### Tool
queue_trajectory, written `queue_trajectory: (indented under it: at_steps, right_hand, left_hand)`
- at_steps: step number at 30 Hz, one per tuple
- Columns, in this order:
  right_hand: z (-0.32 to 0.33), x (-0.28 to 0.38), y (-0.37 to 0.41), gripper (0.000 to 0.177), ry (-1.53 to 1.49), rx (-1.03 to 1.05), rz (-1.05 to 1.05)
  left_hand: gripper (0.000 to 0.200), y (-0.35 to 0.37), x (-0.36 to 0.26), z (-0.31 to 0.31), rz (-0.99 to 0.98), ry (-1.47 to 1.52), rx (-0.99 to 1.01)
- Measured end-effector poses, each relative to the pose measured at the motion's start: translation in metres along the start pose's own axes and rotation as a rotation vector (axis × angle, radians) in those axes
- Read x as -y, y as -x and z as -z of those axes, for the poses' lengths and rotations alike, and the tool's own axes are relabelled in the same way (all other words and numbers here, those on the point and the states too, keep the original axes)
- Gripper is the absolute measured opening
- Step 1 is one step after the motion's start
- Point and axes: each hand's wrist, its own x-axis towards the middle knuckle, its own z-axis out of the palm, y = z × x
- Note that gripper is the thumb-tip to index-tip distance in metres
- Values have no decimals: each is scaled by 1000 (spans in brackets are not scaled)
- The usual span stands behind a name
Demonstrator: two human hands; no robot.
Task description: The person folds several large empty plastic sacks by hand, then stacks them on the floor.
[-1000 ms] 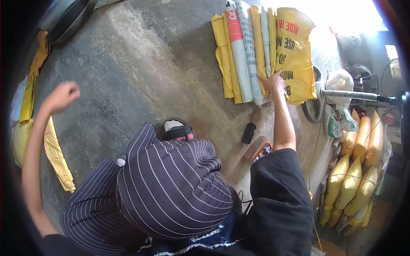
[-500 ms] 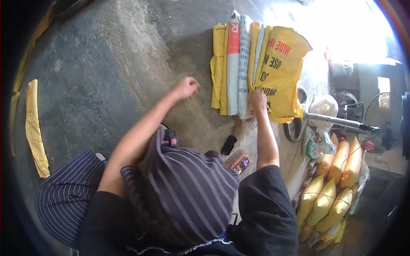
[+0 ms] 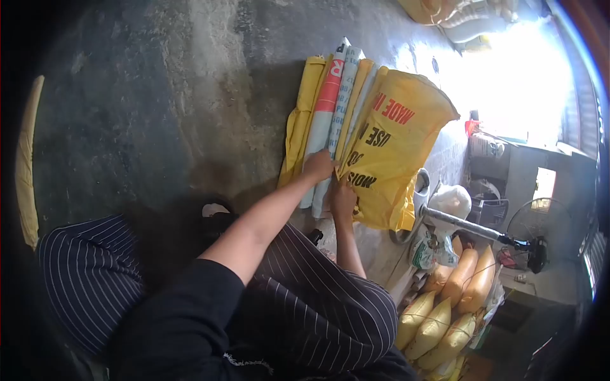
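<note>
A row of folded woven sacks stands on the floor, some yellow and some pale, one pale sack (image 3: 343,82) with a red patch. The outermost yellow sack (image 3: 394,146) bears black and red print and spreads wide to the right. At its left edge my left hand (image 3: 321,166) is closed, fingertips pinching the yellow material across the pale sacks. Just below, my right hand (image 3: 344,198) is closed on the same sack's edge, its fingers partly hidden. The two hands are close together but appear apart.
Filled yellow sacks (image 3: 445,317) lie tied together at lower right. Near them are a metal pole (image 3: 460,223), a white plastic bag (image 3: 452,202) and a fan (image 3: 540,222). A folded yellow strip (image 3: 28,165) lies on the floor at far left. My striped-clothed knees frame the foreground.
My left hand has moved right from above the bare floor to the yellow sack's edge. My right hand stays at that sack. The camera view has shifted and tilted.
</note>
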Motion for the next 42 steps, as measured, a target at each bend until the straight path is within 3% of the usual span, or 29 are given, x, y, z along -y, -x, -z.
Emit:
queue_trajectory:
  at_steps: [1,4,10,13,14,16,18,20,21,23,24,26,27,29,30,31,33,35,37,38,40,42]
  right_hand:
    - [5,0,3,48,-12,4,11]
    - [31,28,3,48,-14,-36,-5]
    - [66,65,18,52,-45,50,34]
    - [37,93,26,52,18,1,67]
    - [35,93,23,52,-24,34,39]
    - [29,98,21,52,-7,-8,21]
    - [24,96,21,52,6,-37,2]
    - [20,93,22,34,16,-34,37]
    - [23,92,22,34,16,-36,27]
    - [31,92,20,21,-88,288,105]
    - [34,92,20,21,-84,284,106]
    - [33,102,26,22,-261,-93,244]
    - [32,107,30,22,-258,-86,234]
    - [28,120,31,38,-111,101,128]
    - [77,137,19,39,-136,325,-173]
    - [100,137,7,39,-130,311,-164]
    - [134,113,-10,42,-314,459,-225]
    - [162,77,-28,52,-462,47,-206]
    - [146,41,-39,73,13,-129,-200]
    - [126,24,-37,73,14,-128,-201]
    - [80,-5,-34,92,-129,135,-399]
    - [56,-10,-28,96,-138,141,-438]
  left_hand:
    - [29,2,9,2,-133,124,-35]
    - [23,26,11,38,-188,263,-63]
    - [27,68,16,62,10,119,-366]
    - [33,54,64,77,31,126,-202]
    - [33,50,56,82,13,116,-188]
    - [43,43,45,93,-28,-13,-386]
    - [58,74,-26,116,-169,47,-532]
    - [66,74,-49,97,-416,-68,-504]
    - [66,74,-61,90,-423,-71,-496]
    - [68,72,-79,82,-568,-583,-361]
    - [68,65,-92,76,-571,-580,-365]
    - [68,44,-114,68,-669,-782,-224]
    - [68,37,-121,69,-672,-778,-212]
    - [72,17,-131,79,-577,-1048,-246]
    - [78,2,-121,80,-579,-1145,-265]
    - [78,-10,-117,84,-580,-1142,-284]
    - [82,-26,-110,90,-453,-1218,-64]
    - [84,-36,-102,89,-430,-1235,-48]
    - [85,-44,-101,86,-420,-1264,-51]
    - [85,-45,-103,85,-422,-1263,-49]
    - [90,-49,-113,85,-459,-1319,-21]
    - [93,-56,-112,86,-488,-1301,-50]
